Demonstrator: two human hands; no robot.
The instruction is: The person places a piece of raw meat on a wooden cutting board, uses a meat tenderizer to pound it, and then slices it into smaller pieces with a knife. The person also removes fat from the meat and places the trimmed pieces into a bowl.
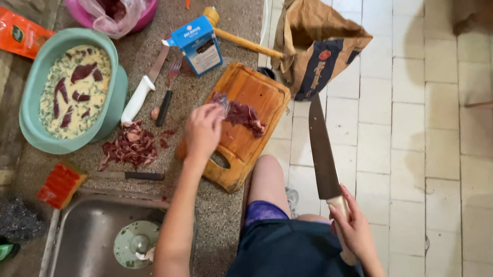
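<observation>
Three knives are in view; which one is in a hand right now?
The big dark-bladed knife, gripped by the right hand over the floor. The white-handled knife and small dark knife lie on the counter.

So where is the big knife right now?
Head view, right side: the big knife is in the right hand, off the counter, blade pointing toward the paper bag.
</observation>
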